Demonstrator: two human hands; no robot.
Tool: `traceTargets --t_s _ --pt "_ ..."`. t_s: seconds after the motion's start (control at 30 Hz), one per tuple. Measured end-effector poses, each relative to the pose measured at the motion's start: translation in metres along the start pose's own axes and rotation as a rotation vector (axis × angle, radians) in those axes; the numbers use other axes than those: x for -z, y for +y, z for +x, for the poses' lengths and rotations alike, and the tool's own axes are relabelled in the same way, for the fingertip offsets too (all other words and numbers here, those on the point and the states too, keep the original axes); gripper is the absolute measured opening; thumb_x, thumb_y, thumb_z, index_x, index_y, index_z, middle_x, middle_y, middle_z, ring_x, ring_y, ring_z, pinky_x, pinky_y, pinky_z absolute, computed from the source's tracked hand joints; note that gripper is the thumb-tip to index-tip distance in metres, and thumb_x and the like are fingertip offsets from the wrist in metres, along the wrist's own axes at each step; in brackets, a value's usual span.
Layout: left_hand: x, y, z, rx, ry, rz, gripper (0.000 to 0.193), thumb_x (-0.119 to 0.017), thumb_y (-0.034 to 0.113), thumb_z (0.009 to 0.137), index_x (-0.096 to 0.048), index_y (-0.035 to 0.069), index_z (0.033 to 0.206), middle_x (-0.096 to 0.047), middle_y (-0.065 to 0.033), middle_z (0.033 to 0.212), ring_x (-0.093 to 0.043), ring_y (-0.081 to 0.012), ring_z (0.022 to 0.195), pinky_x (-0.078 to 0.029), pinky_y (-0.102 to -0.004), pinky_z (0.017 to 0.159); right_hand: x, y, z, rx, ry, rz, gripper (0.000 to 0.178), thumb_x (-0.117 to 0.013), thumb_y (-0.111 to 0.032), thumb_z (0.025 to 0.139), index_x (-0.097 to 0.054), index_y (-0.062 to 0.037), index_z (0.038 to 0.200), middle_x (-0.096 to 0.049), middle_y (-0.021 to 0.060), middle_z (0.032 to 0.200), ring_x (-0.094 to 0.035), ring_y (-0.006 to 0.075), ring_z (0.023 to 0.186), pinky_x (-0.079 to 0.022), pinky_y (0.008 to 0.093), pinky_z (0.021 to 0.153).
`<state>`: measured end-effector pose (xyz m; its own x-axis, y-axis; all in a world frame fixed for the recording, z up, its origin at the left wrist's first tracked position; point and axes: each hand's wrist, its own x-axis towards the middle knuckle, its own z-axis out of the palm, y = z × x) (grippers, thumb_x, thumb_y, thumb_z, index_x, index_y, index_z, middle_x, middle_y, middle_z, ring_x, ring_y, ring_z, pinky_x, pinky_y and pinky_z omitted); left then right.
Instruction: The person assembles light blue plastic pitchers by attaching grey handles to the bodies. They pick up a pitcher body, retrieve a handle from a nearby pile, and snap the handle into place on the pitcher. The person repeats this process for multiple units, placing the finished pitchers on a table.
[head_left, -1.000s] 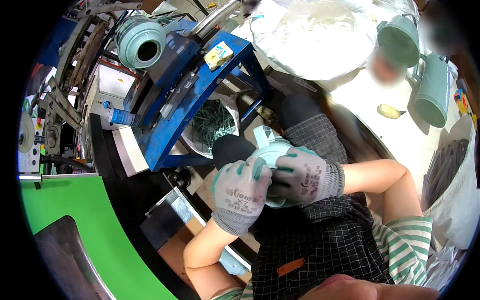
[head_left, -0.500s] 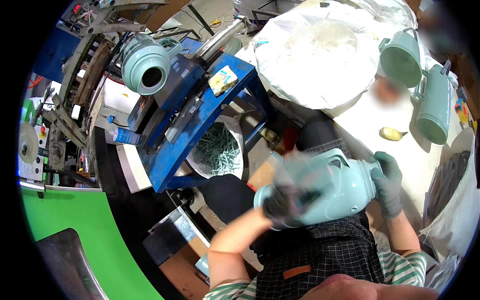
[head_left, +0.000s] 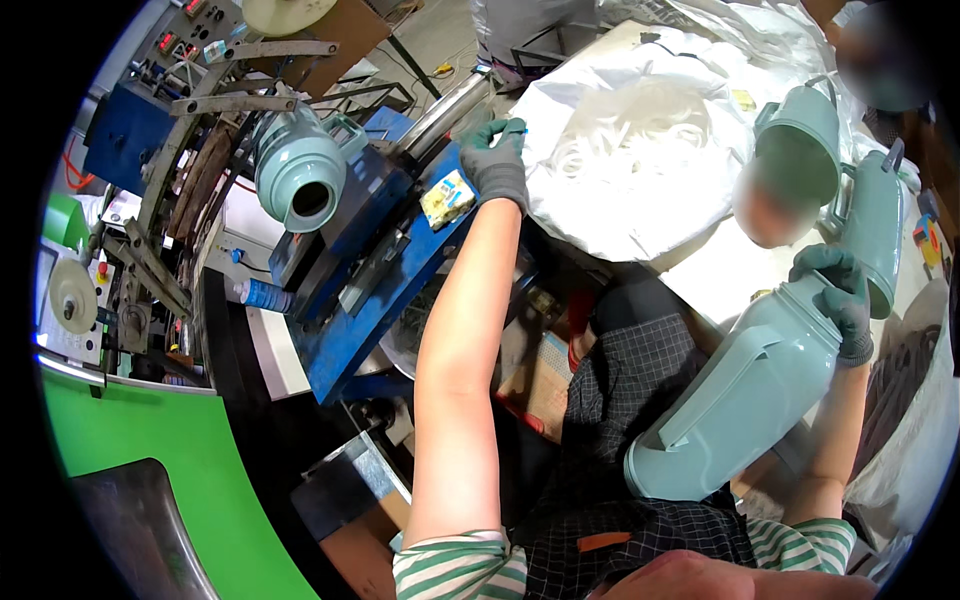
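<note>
My right hand is closed on the open rim of a pale green plastic jug shell. The shell lies tilted across my lap, rim up to the right, its handle side facing left. My left arm stretches far forward. At its end my gloved left hand is above the blue bench's far end, beside the edge of a white plastic bag. Its fingers are curled together; a tiny blue bit shows at the fingertips, too small to name. Both hands wear grey-green gloves.
Another pale green jug shell sits on the machine at left, above a blue metal bench with a yellow-white block. Two more shells, one upright and one leaning, stand at right. White rings fill the bag.
My left hand has moved off the shell and reached forward to the bag's edge. The shell has tilted, its rim rising rightward with my right hand still on it.
</note>
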<state>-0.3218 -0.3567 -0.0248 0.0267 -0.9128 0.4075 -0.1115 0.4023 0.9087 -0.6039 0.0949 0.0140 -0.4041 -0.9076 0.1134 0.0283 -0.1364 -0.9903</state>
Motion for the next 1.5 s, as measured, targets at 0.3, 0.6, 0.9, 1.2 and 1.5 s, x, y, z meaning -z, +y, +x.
traceTargets --t_s 0.3,0.6,0.9,1.2,1.5 --pt "0.1 0.085 -0.218 0.104 -0.549 -0.259 0.018 -0.078 -0.006 0.082 -0.076 0.001 0.098 -0.072 -0.0084 0.104 -0.069 -0.0183 0.094 -0.06 -0.0341 0.087 0.032 0.025 -0.024 -0.022 0.078 -0.029 0.053 -0.066 -0.023 0.085 -0.065 0.0059 0.13 -0.071 0.0209 0.124 -0.068 0.0299 0.115 -0.051 0.0399 0.107" --pt "0.165 0.084 -0.372 0.913 -0.991 -0.357 0.022 -0.086 0.011 0.081 -0.077 0.002 0.099 -0.076 -0.0044 0.088 -0.071 -0.0117 0.079 -0.059 -0.0282 0.074 0.026 0.041 -0.009 -0.031 -0.1 0.215 0.05 -0.058 -0.026 0.098 -0.061 0.0062 0.136 -0.067 0.0202 0.13 -0.068 0.0273 0.118 -0.052 0.0381 0.107" --pt "0.155 0.091 -0.408 0.227 -0.807 -0.11 0.031 -0.089 0.013 0.077 -0.067 0.007 0.098 -0.069 -0.0074 0.091 -0.07 -0.0225 0.081 -0.058 -0.0343 0.077 0.015 0.044 -0.004 -0.02 -0.122 0.235 0.051 -0.059 -0.028 0.099 -0.062 0.0071 0.136 -0.069 0.0193 0.127 -0.07 0.0274 0.116 -0.056 0.0378 0.103" --pt "0.132 0.005 -0.449 0.001 -0.728 0.227 0.027 -0.062 0.01 0.098 -0.059 0.001 0.124 -0.064 -0.0144 0.112 -0.062 -0.0356 0.107 -0.052 -0.0439 0.091 0.001 0.027 -0.008 0.041 -0.021 0.072 0.044 -0.057 -0.023 0.101 -0.063 0.0063 0.133 -0.069 0.0198 0.13 -0.068 0.0278 0.118 -0.053 0.0383 0.107" --pt "0.186 0.049 -0.377 1.297 -0.237 -0.774 0.038 -0.048 0.038 0.113 -0.065 0.007 0.124 -0.069 -0.0034 0.11 -0.066 -0.0148 0.106 -0.053 -0.0302 0.098 -0.053 -0.03 -0.011 0.316 -0.034 -0.361 0.07 -0.068 -0.042 0.094 -0.055 0.0061 0.143 -0.061 0.0218 0.143 -0.059 0.0312 0.133 -0.044 0.0459 0.115"
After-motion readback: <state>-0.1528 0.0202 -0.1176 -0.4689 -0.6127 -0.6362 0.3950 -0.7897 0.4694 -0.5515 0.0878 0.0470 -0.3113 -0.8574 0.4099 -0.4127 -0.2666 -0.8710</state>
